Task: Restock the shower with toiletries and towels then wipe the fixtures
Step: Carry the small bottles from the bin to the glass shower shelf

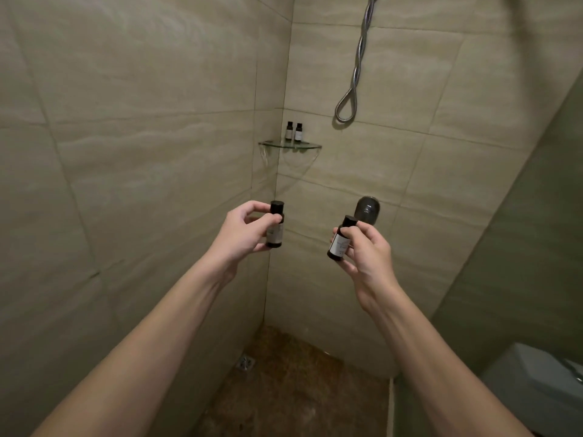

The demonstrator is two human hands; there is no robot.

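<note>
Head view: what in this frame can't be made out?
- Labels on the left-hand bottle and right-hand bottle: print too small and blurred to read.
- Shelf bottles on the glass shelf: too small to read or tell apart.
- Shower hose: cut off by the top edge, so the shower head is out of view.
- Dark round fixture: too dim to identify.
- White object, lower right: cut off by the frame edge.

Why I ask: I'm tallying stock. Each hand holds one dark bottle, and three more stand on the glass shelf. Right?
Not quite. The head view shows two bottles on the glass shelf, not three. The left hand and right hand do each hold one dark bottle.
</note>
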